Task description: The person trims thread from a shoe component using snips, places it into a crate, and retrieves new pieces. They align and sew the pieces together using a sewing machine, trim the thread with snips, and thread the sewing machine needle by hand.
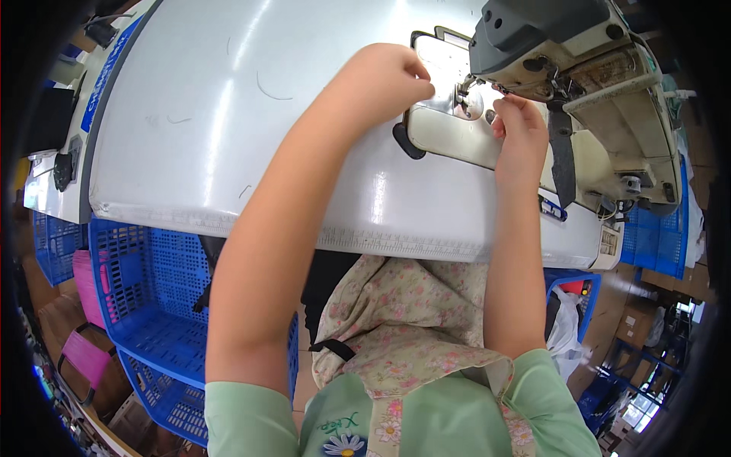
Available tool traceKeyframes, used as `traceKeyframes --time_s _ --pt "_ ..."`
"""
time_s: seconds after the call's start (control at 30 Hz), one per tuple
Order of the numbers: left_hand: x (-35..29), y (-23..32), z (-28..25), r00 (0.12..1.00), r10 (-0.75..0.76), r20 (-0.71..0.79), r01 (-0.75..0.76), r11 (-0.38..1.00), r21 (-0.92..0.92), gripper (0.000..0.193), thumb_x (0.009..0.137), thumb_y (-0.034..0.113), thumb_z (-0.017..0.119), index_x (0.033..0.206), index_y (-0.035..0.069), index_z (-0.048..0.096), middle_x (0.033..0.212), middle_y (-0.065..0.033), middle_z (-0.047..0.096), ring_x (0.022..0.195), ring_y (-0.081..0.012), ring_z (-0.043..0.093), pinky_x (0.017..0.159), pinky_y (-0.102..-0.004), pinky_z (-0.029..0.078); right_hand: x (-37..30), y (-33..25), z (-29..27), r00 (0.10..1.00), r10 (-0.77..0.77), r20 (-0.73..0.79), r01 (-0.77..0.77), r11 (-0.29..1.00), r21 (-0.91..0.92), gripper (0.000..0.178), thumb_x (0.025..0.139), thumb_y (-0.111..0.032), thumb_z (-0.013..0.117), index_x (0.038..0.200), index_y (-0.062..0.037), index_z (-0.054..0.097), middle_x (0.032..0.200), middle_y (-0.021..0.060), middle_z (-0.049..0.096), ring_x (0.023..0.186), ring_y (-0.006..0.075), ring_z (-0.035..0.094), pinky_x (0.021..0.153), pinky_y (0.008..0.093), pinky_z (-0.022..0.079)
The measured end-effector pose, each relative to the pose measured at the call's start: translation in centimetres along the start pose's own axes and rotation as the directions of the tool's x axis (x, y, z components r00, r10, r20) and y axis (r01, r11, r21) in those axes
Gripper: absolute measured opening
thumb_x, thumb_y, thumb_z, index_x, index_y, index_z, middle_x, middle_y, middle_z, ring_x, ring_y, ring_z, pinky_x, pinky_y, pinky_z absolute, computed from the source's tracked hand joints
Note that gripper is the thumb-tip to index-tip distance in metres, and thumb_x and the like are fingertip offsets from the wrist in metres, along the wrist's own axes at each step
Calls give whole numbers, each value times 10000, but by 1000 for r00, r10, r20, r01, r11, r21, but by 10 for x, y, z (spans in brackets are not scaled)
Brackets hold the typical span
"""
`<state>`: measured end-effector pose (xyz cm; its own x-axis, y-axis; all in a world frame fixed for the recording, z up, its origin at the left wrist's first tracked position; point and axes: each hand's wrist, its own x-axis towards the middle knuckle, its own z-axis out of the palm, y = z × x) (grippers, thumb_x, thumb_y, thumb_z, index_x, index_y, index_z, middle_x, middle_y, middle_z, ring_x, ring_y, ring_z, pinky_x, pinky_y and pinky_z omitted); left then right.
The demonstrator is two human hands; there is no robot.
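An industrial sewing machine [548,57] stands at the upper right of a white table, its presser foot [462,93] lit over the metal needle plate [449,137]. My left hand [384,82] is just left of the presser foot, with its fingers curled and thumb drawn in; anything between the fingertips is hidden. My right hand [521,129] is to the right of the foot, below the machine head, thumb and forefinger pinched together. Whatever that pinch may hold is too small to name. No cloth shows under the foot.
The white table [167,145] has a ruler strip along its near edge and a few loose threads. A dark strap [562,156] hangs from the machine, right of my right hand. Blue plastic baskets [156,293] stand below at left. A small dark blue tool [552,209] lies near the machine's base.
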<state>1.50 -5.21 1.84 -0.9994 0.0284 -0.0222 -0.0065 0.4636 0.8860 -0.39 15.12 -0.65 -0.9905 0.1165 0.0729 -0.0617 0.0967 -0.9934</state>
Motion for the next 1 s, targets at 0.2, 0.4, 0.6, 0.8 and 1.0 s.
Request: traceKeyframes --time_s 0.2,0.4,0.6,0.8,1.0 --pt "37 14 31 994 -101 29 105 971 -214 174 789 116 641 923 13 681 761 -38 646 645 -107 579 581 -251 463 -1 2 3 991 -132 -23 133 991 20 133 805 -98 648 904 -12 622 811 14 599 685 80 501 639 236 386" --pt "34 9 40 994 -59 -96 27 951 -309 100 786 91 654 865 48 698 755 -38 659 665 -107 599 588 -254 468 3 7 -1 980 -196 22 195 979 56 114 810 -111 650 881 -26 626 821 10 603 712 89 505 658 241 389" --pt "34 4 45 998 -9 -67 -9 965 -262 150 815 127 679 942 49 695 771 -7 646 671 -67 570 565 -222 435 0 5 6 992 -123 -24 125 990 73 111 807 -120 658 861 -30 623 823 8 606 718 91 508 668 246 388" --pt "33 7 45 997 -44 -63 28 970 -240 156 814 131 680 943 44 690 765 -7 646 681 -66 570 587 -227 436 2 6 5 995 -95 -31 96 995 38 137 801 -137 673 873 -27 633 824 9 618 720 90 510 675 242 387" --pt "30 8 47 997 43 -63 -57 968 -246 198 797 148 697 956 31 686 789 -7 640 680 -71 561 621 -231 450 5 9 3 995 -95 -11 95 995 -9 223 793 -184 704 945 -35 640 781 -14 604 699 53 500 637 209 368"
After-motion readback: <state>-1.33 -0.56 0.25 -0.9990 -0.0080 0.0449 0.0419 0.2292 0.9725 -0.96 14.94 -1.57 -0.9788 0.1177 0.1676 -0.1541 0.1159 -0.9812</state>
